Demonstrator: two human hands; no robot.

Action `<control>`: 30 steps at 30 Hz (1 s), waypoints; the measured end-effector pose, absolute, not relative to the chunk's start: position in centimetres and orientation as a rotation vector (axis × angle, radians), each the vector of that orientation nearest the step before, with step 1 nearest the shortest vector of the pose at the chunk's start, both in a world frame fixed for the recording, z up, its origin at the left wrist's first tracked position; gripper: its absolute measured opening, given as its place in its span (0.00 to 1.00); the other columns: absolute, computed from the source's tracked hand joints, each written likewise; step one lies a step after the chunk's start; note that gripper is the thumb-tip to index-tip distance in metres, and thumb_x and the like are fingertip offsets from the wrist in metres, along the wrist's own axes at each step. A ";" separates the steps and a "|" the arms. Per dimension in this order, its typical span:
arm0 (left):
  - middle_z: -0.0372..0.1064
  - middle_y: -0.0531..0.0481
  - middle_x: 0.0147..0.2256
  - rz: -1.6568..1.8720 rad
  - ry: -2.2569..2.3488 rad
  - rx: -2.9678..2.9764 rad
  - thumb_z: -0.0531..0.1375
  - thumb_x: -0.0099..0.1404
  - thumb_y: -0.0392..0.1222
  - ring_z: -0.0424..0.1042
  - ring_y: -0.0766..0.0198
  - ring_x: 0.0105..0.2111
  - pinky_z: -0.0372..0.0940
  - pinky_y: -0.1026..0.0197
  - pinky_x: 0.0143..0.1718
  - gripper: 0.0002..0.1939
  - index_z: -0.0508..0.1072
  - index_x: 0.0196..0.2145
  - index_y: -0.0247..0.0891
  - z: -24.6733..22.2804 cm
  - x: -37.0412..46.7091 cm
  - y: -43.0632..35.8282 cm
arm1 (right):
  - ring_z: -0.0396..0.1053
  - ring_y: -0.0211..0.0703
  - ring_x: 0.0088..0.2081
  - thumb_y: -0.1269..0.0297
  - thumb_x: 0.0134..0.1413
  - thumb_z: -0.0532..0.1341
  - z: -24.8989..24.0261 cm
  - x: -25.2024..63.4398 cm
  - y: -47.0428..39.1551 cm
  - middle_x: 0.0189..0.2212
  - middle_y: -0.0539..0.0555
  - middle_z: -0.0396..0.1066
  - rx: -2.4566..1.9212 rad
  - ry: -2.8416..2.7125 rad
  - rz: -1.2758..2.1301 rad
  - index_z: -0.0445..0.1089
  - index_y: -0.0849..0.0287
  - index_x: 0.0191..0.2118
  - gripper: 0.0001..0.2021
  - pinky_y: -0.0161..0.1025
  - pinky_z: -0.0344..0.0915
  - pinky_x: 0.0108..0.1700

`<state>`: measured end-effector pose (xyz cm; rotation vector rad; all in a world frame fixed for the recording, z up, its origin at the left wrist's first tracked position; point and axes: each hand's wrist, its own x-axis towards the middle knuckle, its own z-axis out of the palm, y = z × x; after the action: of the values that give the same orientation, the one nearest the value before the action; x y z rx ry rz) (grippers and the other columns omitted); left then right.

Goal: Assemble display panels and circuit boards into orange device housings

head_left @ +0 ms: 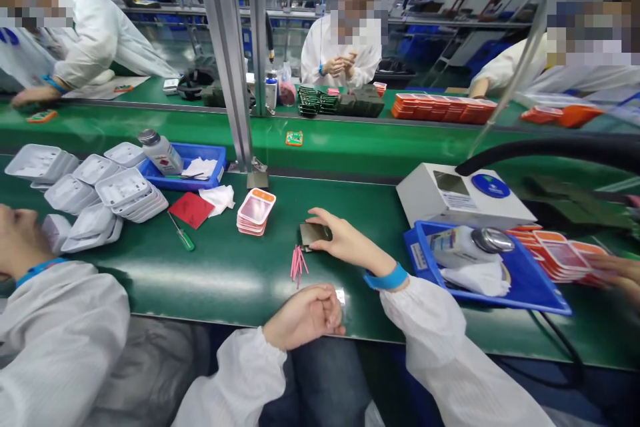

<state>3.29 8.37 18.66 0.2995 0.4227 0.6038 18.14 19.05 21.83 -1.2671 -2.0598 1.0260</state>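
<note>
My right hand (343, 240), with a blue wrist band, reaches over the bench. Its thumb and index finger close around the edges of a small stack of dark grey-brown square plates (313, 234). Just below that stack lie several thin pink sticks (299, 263). Nearer the bench's front edge rests my left hand (307, 315), palm turned inward and fingers curled closed; whatever they hold, if anything, is hidden. Left of the plates stands a stack of white-and-orange framed panels (256, 211).
Blue trays with bottles stand left (220, 173) and right (493, 300). White casings (125, 190), a red sheet (192, 210) and a green screwdriver (185, 239) lie left. A white box (460, 210) stands right. Co-workers' hands (620, 273) work on both sides. Metal posts (227, 60) rise behind.
</note>
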 end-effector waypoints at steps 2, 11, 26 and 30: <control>0.66 0.51 0.19 0.625 0.418 0.297 0.57 0.61 0.36 0.65 0.67 0.21 0.63 0.56 0.38 0.08 0.68 0.25 0.34 18.6 3.3 8.4 | 0.68 0.53 0.54 0.67 0.47 0.66 22.1 18.0 19.2 0.51 0.58 0.71 -1.277 -1.953 1.010 0.59 0.54 0.55 0.29 0.53 0.61 0.57; 0.73 0.40 0.49 0.764 0.259 0.289 0.61 0.60 0.54 0.71 0.50 0.51 0.55 0.47 0.57 0.24 0.73 0.49 0.36 22.2 0.9 6.4 | 0.66 0.51 0.57 0.64 0.51 0.66 28.1 17.5 7.0 0.51 0.54 0.72 -1.101 -1.885 0.794 0.54 0.48 0.59 0.31 0.53 0.60 0.62; 0.77 0.46 0.39 0.526 0.179 0.433 0.74 0.44 0.45 0.77 0.59 0.39 0.66 0.62 0.42 0.32 0.75 0.47 0.38 25.7 1.2 2.6 | 0.74 0.43 0.32 0.81 0.50 0.60 29.9 19.5 -1.7 0.34 0.41 0.78 -1.024 -1.728 0.433 0.58 0.40 0.58 0.34 0.58 0.59 0.61; 0.77 0.50 0.37 0.535 0.334 0.545 0.74 0.42 0.44 0.75 0.65 0.36 0.65 0.66 0.38 0.33 0.74 0.47 0.41 25.8 0.6 1.7 | 0.72 0.40 0.27 0.79 0.52 0.55 31.8 19.3 -1.5 0.27 0.37 0.77 -1.076 -1.943 0.518 0.57 0.35 0.54 0.30 0.52 0.57 0.57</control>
<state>0.61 1.74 25.77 0.5452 0.3341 0.5352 19.26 -1.46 31.79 -1.0758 -1.9432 0.5176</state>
